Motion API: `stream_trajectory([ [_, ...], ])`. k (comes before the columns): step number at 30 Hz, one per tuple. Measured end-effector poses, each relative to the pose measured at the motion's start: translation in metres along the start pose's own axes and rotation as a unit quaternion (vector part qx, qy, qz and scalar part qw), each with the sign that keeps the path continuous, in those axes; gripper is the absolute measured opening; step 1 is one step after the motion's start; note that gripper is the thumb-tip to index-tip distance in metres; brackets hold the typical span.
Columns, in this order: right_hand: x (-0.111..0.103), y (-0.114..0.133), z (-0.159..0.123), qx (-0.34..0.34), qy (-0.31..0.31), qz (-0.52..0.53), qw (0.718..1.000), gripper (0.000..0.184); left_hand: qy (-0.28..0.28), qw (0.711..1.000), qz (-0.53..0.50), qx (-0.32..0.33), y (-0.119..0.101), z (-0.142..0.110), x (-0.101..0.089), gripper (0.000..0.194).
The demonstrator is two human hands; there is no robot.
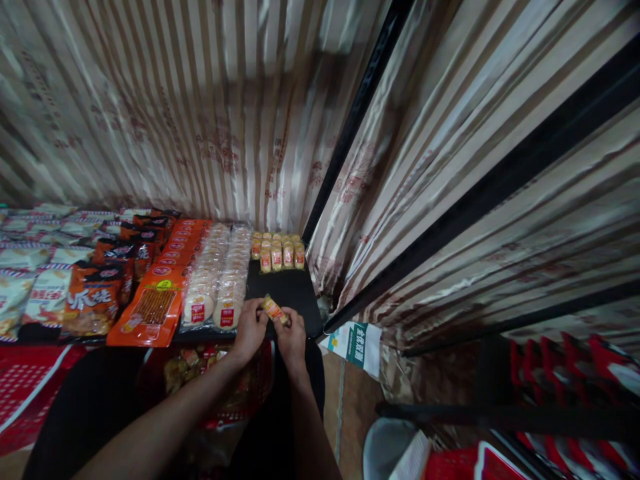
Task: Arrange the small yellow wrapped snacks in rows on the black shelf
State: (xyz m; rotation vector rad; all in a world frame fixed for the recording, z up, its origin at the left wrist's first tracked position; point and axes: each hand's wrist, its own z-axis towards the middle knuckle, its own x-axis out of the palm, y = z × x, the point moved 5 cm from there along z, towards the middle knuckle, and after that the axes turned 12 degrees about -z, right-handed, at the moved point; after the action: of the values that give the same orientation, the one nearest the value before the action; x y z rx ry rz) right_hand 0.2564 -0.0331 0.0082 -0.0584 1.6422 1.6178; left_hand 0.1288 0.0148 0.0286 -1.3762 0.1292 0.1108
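Bare forearms (175, 408) led to left hand (251, 328) and right hand (293, 335), pinching a yellow plastic-wrapped roll (275, 309), probably light, crushable (steadiest by its ends)

A shop, it seems: packaged snacks (163, 297) stand in neat rows on a black shelf (283, 288).

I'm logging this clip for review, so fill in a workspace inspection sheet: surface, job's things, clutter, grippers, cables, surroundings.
Surface: flat black shelf bearing rows of bagged snacks
Job's things: small yellow-wrapped packet with red label, held; similar packets grouped at shelf's back corner
Clutter: red plastic basket with loose yellow-wrapped packets, below shelf's front
Grippers: left hand and right hand, both on held packet
Cables: nothing seen
Surroundings: striped pleated sheeting; straight black poles
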Motion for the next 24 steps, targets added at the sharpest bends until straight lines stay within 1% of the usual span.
stream_trajectory([
  [6,0.003,0.003,0.008,-0.02,-0.009,-0.063,0.998,0.021,0.012,1.0,0.027,0.006,0.001,0.007,0.003,0.026],
  [11,0.006,0.009,0.016,-0.035,0.008,-0.102,0.994,0.014,-0.002,0.999,0.039,0.015,0.003,0.013,0.007,0.029],
  [18,0.011,0.007,0.028,-0.03,0.002,-0.075,0.997,0.012,-0.001,1.0,0.025,0.006,0.012,0.021,0.015,0.032],
  [21,0.016,0.005,0.035,-0.023,0.001,-0.069,0.997,0.011,-0.012,1.0,0.016,0.008,0.015,0.023,0.018,0.035],
  [24,0.025,-0.001,0.043,-0.008,0.01,-0.034,0.999,0.019,-0.026,1.0,-0.008,0.005,0.017,0.026,0.021,0.039],
])
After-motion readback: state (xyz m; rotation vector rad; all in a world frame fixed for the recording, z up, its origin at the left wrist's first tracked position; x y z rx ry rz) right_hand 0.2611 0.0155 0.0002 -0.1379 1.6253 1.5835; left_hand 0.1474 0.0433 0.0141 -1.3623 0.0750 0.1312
